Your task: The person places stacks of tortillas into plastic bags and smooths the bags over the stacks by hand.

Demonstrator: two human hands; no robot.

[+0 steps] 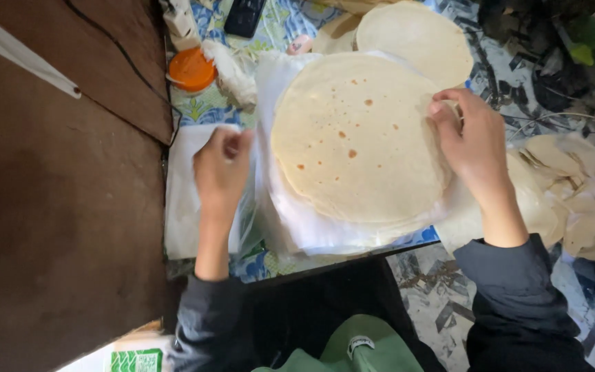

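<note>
you are sitting over a stack of flatbreads [356, 141] that is lying between your two hands, resting on white paper [290, 220] on a table with a blue patterned cloth [270, 265]. the breads are round, so there is no long axis to speak of; what matters is that the stack's right edge is lying directly under your right hand [473, 141], while your left hand [222, 169] is sitting just beside the left edge, apart from the bread. your right hand is pinching the rim of the top flatbread, fingers curled over it. your left hand is closing on a thin clear plastic bag [194, 200] lying left of the stack. counting: one stack in front of you, how many breads deep i cannot tell; one second pile of flatbreads [414, 34] lying beyond it; one heap of torn bread scraps [580, 200] to your right; one orange lid [191, 69] and one dark phone [244, 15] at the far edge.
</note>
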